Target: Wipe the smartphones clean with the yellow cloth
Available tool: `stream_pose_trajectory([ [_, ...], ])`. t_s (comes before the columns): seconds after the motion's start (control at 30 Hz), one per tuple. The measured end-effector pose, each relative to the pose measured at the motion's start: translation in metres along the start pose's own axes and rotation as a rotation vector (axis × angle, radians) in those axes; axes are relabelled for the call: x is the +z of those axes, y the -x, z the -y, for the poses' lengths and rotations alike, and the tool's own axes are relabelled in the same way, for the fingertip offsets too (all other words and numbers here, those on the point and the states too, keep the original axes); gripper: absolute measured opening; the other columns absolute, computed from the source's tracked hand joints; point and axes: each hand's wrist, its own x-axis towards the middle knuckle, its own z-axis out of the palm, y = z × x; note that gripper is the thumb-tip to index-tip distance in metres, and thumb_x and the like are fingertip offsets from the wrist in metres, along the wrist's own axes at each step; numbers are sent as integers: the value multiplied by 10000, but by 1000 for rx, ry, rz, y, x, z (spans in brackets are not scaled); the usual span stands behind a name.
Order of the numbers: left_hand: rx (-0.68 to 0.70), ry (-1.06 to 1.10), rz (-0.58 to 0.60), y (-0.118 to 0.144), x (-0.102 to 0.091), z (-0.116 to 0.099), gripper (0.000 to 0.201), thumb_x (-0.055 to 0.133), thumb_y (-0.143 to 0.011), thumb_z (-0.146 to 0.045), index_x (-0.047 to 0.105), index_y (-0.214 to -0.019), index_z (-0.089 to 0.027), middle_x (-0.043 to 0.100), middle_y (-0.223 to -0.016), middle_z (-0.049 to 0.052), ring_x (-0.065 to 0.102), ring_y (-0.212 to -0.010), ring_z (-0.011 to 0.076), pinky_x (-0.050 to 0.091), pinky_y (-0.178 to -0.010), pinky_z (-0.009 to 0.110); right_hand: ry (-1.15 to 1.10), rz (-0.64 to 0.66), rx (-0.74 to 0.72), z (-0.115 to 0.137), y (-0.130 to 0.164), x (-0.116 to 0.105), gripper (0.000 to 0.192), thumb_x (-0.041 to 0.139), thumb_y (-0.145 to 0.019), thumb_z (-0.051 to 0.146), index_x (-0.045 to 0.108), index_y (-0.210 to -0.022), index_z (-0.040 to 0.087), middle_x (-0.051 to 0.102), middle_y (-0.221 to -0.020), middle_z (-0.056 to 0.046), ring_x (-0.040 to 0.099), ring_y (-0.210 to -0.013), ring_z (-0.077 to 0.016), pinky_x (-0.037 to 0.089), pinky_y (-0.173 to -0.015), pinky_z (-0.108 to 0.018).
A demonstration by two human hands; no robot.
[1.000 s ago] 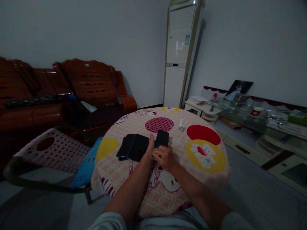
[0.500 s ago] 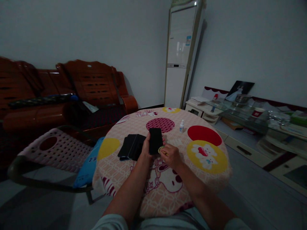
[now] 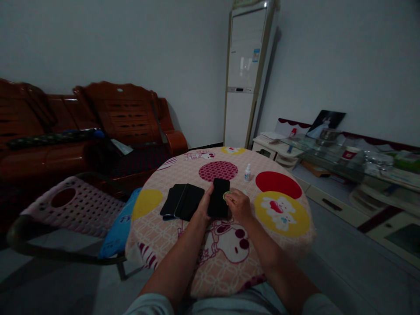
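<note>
At the far left stands a brown wooden sofa (image 3: 98, 127), and in front of it a pale perforated plastic chair (image 3: 72, 205) with a blue cushion (image 3: 120, 225) tucked against the round desk (image 3: 282, 245), which is covered in a cartoon-print cloth with yellow, red and maroon circles. On the desk's left half lie 2 dark flat cases (image 3: 183, 201), side by side and overlapping, just left of the hands.

The left hand (image 3: 204, 205) is curled around the left edge of a black phone (image 3: 219, 198), thumb on the near side, holding it with its dark face up and its far end pointing away from the person, a little above or on the cloth near the desk's middle; contact with the cloth cannot be told. The right hand (image 3: 240, 204) is closed narrowly on a small green-and-yellow round thing (image 3: 226, 196), pinched between thumb and fingers and pressed against the phone's right edge. What that small thing is cannot be made out in the dim light.

Farther back on the desk, right of the maroon circle, a small white bottle (image 3: 247, 172) stands upright, well apart from both hands. Behind the desk rises a tall white floor-standing air conditioner (image 3: 244, 74). To the right runs a low glass-topped cabinet (image 3: 344, 162) crowded with small items.
</note>
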Motion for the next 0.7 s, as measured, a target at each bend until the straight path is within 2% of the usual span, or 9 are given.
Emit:
stream_pose_trajectory([
  [0.2,-5,-25,-10,0,4,4,437,473,-914,-455,652,-979,-61,690,-703,105,666,-595,208,553,-599,317,97,-47,39,-5,-4,0,219,507,-885,163,669,-740,188,598,-727,-32,545,-718,-152,394,-667,-249],
  [0.37,-23,-20,-11,3,2,0,487,449,-909,-499,657,-903,-59,685,-683,121,660,-573,211,526,-511,292,85,74,-83,18,9,7,187,545,-838,135,631,-681,189,562,-679,-14,523,-672,-138,362,-625,-242],
  [0.53,-53,-29,-12,8,1,-6,572,382,-913,-559,660,-887,-59,680,-681,133,646,-551,213,518,-493,307,70,178,-223,38,18,14,201,560,-846,150,613,-656,189,547,-659,-6,510,-661,-132,353,-629,-245],
  [0.7,-110,-65,4,8,3,-2,533,427,-898,-569,631,-749,-99,633,-582,93,597,-469,172,461,-416,255,113,102,-149,25,11,13,220,528,-897,181,649,-713,194,559,-670,-15,527,-672,-137,367,-637,-240],
])
